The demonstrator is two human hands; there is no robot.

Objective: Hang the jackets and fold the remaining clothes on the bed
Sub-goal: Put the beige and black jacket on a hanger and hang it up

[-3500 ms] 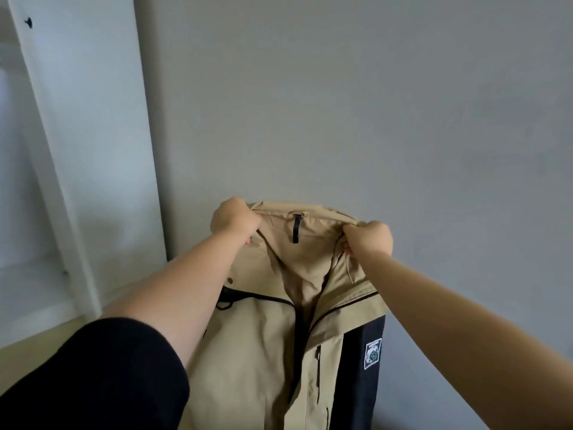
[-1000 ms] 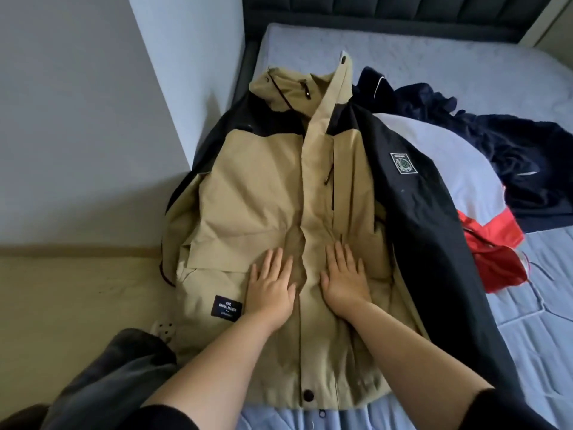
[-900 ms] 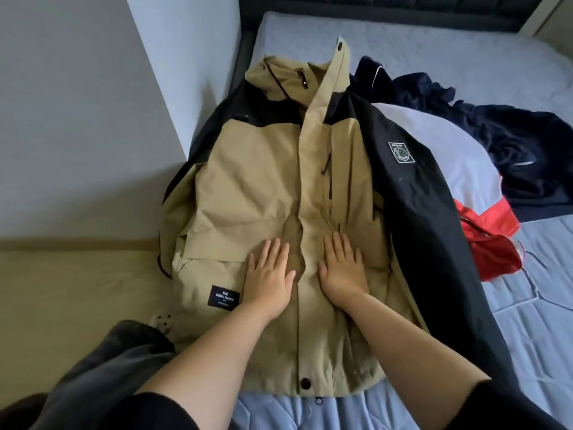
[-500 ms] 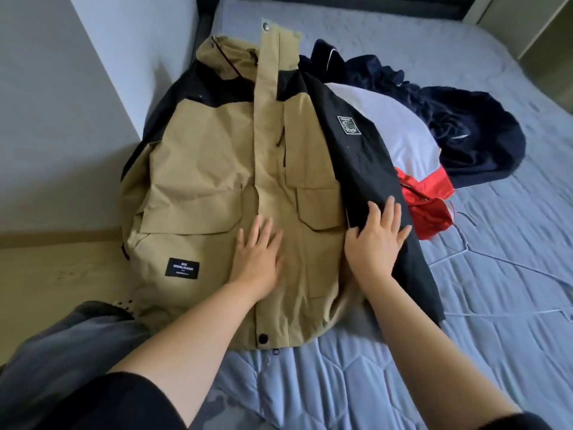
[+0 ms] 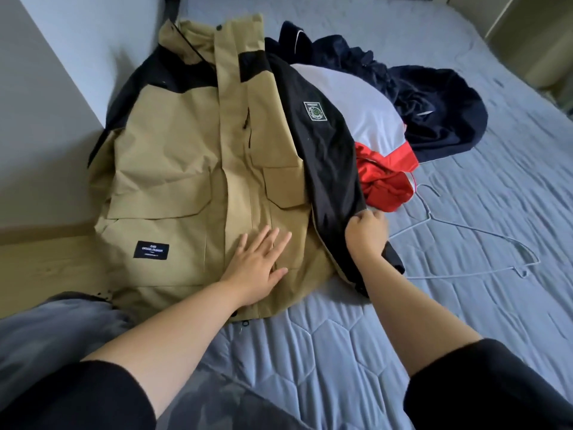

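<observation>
The tan jacket (image 5: 192, 169) lies front-up and closed on the bed (image 5: 465, 321), at the bed's wall-side edge, collar away from the person. All places below are given relative to this jacket.

Left hand (image 5: 259, 263): open, palm flat, fingers spread, pressing on the jacket's lower front beside the placket. It grips nothing.

Right hand (image 5: 367, 234): closed on the lower part of the jacket's black sleeve (image 5: 328, 156), which runs down the jacket's right side. The cuff end is partly hidden behind the wrist.

Beyond the sleeve, touching it, lies a heap of other clothes: a white-and-red garment (image 5: 372, 131) and, further out, a dark navy garment (image 5: 434, 110). A wire hanger (image 5: 483, 240) lies on the bed just past the right hand, apart from the jacket.

Judgement: the step in hand appears to be straightening the jacket before hanging it; the hanger is not yet in it, and the heap has not been folded.

Recommended conduct:
- Keep the flat palm planted so the body does not slide as the sleeve is drawn.
- Pull the sleeve along its own length, clear of the white-and-red garment, so nothing from the heap is dragged with it.
- Smooth toward the hem, then bring the hanger to the collar.

Risk: the smooth shell fabric will probably slip on the quilted cover.
</observation>
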